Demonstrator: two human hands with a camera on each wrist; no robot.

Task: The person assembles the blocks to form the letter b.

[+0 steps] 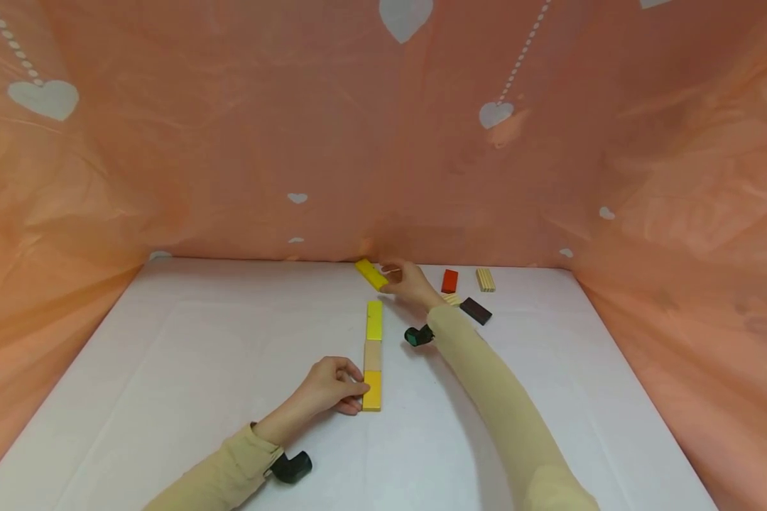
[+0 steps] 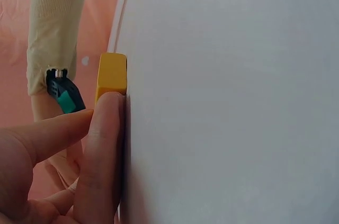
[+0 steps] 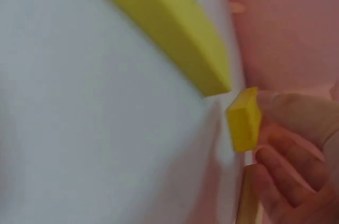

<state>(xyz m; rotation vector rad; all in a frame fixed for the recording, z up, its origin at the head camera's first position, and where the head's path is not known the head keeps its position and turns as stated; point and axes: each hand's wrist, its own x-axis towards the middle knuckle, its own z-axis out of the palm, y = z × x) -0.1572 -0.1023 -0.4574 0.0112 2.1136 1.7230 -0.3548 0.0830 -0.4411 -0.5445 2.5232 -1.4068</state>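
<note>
A row of blocks runs away from me in the head view: a deep-yellow block point(image 1: 372, 394) nearest, a plain wooden block point(image 1: 373, 356), then a bright yellow block point(image 1: 373, 321). My left hand point(image 1: 332, 387) rests at the left of the nearest block, one fingertip over its top edge and another finger along its side. Beyond the row's far end, my right hand point(image 1: 412, 284) pinches another yellow block point(image 1: 371, 274), angled to the row. The right wrist view shows this held block point(image 3: 243, 121) under the thumb, behind the large blurred yellow block point(image 3: 164, 28).
Right of the right hand lie a red block point(image 1: 449, 281), a dark brown block point(image 1: 476, 311) and light striped wooden pieces point(image 1: 485, 279). Another striped piece point(image 1: 451, 299) is partly hidden by the right wrist. An orange sheet point(image 1: 281, 142) with white hearts borders the white table point(image 1: 198, 355).
</note>
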